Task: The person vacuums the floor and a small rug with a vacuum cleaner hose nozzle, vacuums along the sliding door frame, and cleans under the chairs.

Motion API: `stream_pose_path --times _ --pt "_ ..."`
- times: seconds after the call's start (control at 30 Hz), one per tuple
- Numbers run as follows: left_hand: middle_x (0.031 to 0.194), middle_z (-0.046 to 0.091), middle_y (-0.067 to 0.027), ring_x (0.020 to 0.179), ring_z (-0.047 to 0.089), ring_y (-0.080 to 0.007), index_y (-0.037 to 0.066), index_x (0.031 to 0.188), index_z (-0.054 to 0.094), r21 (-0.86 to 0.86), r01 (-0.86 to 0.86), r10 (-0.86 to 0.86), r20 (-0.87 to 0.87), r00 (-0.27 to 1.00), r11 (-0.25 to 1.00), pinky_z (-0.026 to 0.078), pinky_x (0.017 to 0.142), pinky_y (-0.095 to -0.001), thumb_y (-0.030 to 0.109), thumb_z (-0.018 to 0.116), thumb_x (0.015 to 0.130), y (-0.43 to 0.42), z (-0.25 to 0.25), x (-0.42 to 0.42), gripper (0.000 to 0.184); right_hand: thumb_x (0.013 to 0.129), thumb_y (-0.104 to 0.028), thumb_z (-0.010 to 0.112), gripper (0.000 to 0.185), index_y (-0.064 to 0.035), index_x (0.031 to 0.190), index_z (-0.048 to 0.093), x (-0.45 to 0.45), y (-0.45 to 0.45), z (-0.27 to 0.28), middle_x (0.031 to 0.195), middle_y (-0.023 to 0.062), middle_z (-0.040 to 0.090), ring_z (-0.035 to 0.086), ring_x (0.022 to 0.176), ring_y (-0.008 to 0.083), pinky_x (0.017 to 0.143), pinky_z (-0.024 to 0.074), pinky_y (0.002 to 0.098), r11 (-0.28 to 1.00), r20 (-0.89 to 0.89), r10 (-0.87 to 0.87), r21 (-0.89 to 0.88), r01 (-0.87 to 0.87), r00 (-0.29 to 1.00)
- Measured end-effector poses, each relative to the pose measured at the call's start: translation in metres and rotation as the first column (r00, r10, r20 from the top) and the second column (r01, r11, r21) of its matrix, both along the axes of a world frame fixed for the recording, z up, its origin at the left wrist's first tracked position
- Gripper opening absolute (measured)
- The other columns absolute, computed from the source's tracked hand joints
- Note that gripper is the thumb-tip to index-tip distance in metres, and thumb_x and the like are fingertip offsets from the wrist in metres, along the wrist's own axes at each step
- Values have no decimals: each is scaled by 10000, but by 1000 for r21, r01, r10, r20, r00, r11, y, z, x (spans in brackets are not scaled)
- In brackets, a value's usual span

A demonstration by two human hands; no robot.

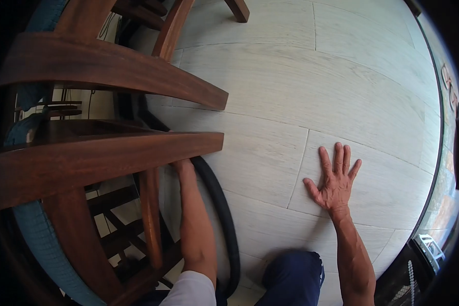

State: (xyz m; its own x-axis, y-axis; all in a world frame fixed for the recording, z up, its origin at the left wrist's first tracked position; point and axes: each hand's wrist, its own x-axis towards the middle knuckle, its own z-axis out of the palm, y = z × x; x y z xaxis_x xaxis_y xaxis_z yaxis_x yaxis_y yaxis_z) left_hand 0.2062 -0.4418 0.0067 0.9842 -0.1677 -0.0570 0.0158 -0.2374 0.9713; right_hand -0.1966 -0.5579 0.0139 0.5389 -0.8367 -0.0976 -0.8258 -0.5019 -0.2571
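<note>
On the pale floor [270, 148], resting one right hand [336, 186] flat, with all five fingers fanned wide. Behind the lower of two thick wooden furniture legs [137, 148], reaching with one left hand [181, 163], mostly out of sight; cannot tell whether spread or pinching anything. Just beside that left hand, showing one black hose [228, 229], curved between one left forearm [194, 219] and one knee [293, 278] in dark blue cloth.

Your head-worn camera faces forward and down, close above your bare hands [335, 186] and the pale wood-grain floor [270, 81].
</note>
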Motion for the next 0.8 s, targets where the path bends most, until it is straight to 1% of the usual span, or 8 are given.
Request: stream_pose_path --times 0.2,0.3,0.4,0.5,0.6,0.7,0.73,0.8 --pt "1302 548 -65 1204 520 -165 40 1405 473 -98 83 -86 -31 996 992 431 1039 -325 395 680 966 27 -13 74 601 824 -697 566 858 -258 1542 400 1 0 2 1652 159 189 81 1544 367 1159 -55 693 1000 17 -8 17 8 1000" --pt "1147 617 -65 1048 578 -138 33 1270 581 99 207 -225 228 947 973 477 941 -301 416 691 957 67 -49 156 507 823 -698 563 859 -255 1541 401 1 -1 3 1651 164 186 81 1543 370 1159 -56 694 999 22 -10 41 9 1000" --pt "964 647 -41 852 593 -121 49 1109 654 274 -83 106 -69 992 958 507 822 -294 395 715 943 80 -65 195 389 823 -702 559 861 -252 1540 403 1 -1 2 1650 168 187 82 1542 374 1157 -56 695 1000 15 -6 28 5 1000" --pt "824 635 -17 709 570 -108 64 1012 666 13 327 -323 190 927 945 513 738 -283 365 746 921 58 -39 146 324 821 -706 559 864 -251 1540 404 2 0 2 1650 168 188 84 1541 375 1156 -55 697 1000 0 -2 12 2 1000" --pt "923 650 -16 823 599 -115 68 1070 659 -24 101 -101 -20 995 995 516 762 -275 331 751 915 46 -30 92 319 821 -708 557 863 -254 1539 406 2 0 3 1650 167 189 84 1542 373 1159 -53 694 1000 -2 -3 19 3 1000" --pt "1070 651 -78 959 617 -174 42 1168 624 419 -13 -154 361 920 908 511 847 -307 350 731 918 47 -33 35 411 819 -702 563 857 -254 1534 414 1 0 2 1646 168 200 86 1542 370 1161 -49 691 1000 18 -8 19 8 1000" --pt "1213 597 -132 1120 553 -228 27 1261 566 -15 52 -50 99 994 999 450 961 -345 351 693 938 40 -24 14 475 819 -702 563 857 -254 1534 414 1 -1 2 1646 168 200 86 1542 370 1161 -49 691 1000 14 -11 14 11 1000" --pt "1355 542 -187 1282 489 -282 11 1354 508 -437 -25 -72 -204 976 899 388 1076 -383 351 655 957 36 -20 1 543 822 -695 567 848 -253 1531 420 2 -1 3 1644 167 207 92 1542 366 1162 -44 691 1000 18 -12 17 12 1000"
